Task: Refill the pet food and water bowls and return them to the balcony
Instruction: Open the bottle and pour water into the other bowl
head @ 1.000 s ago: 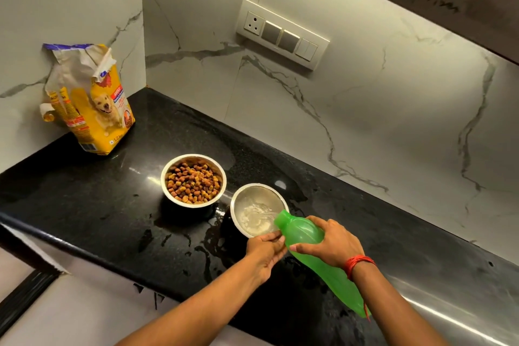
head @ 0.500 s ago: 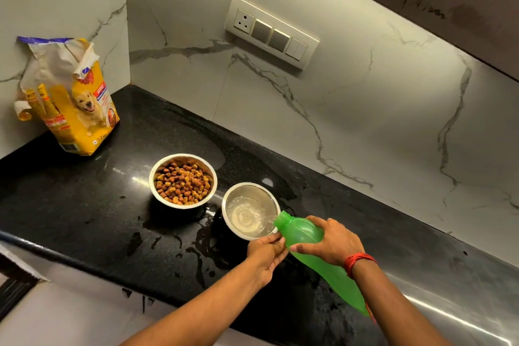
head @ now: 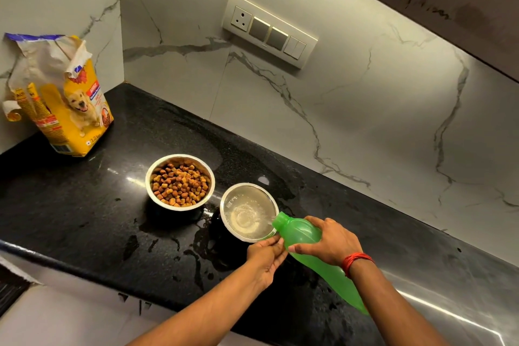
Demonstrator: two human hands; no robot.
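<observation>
A steel food bowl (head: pixel 148 177) full of brown kibble stands on the black counter (head: pixel 70 205). Right of it stands a steel water bowl (head: pixel 224 202) with water swirling inside. My right hand (head: pixel 328 244) grips a green plastic bottle (head: pixel 300 233), tilted with its open mouth over the bowl's near right rim, and water streams into the bowl. My left hand (head: pixel 265 257) sits just under the bottle's neck, its fingertips and thumb pinching the water bowl's near rim.
A torn-open yellow dog food bag (head: pixel 64 104) stands in the far left corner against the marble wall. Water is spilled on the counter in front of both bowls. A switch panel (head: pixel 269 31) is on the back wall. The counter's front edge runs close to me.
The view has shifted slightly. Both hands keep their hold while water goes on pouring, and the swirl in the water bowl has grown.
</observation>
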